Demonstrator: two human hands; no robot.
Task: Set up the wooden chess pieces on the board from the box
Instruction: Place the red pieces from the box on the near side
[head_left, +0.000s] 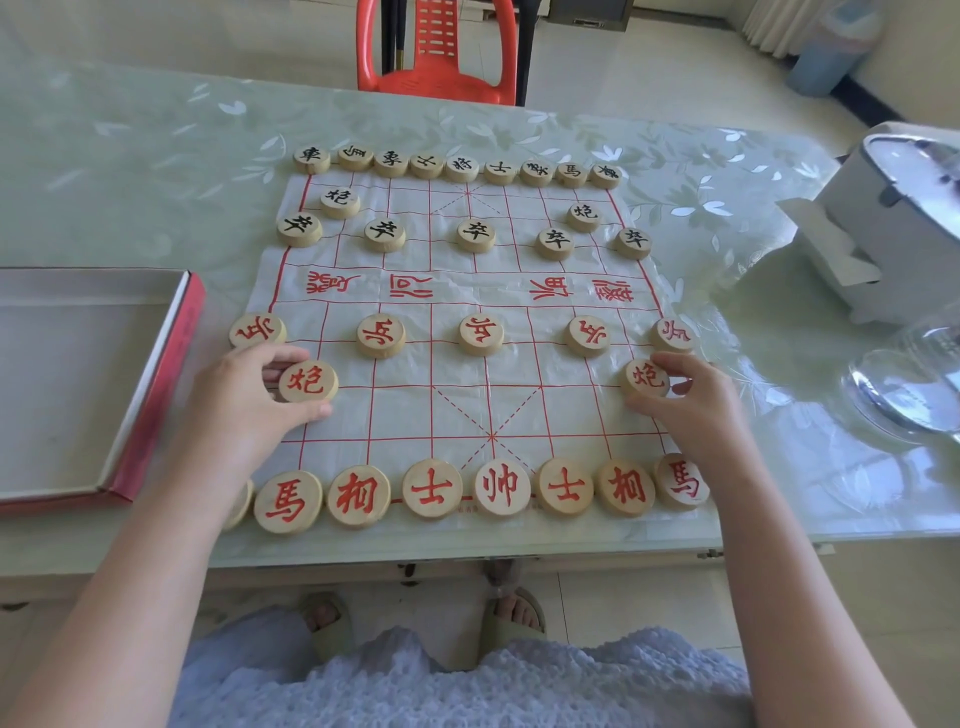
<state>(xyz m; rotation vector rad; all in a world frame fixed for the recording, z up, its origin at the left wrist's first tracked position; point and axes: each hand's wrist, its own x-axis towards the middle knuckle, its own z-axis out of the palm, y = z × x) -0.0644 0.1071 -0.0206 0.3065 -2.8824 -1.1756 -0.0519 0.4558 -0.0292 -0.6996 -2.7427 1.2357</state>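
Note:
A thin white sheet printed with a red grid serves as the chess board (457, 400) on the table. Round wooden pieces with black characters fill its far rows; red-lettered pieces line the near row and the soldier row. My left hand (244, 400) grips a red cannon piece (307, 382) resting on the board's left side. My right hand (691, 397) grips another red cannon piece (645, 378) on the right side. The red-sided box (171, 364), white inside and with no pieces showing in it, lies left of the board. My left arm hides part of the near-left corner piece.
A red plastic chair (436, 57) stands beyond the table's far edge. A white appliance with an open cardboard flap (883, 223) sits at the right, and a clear glass lid (904, 389) lies in front of it. The table's near edge (467, 551) runs just below the near row.

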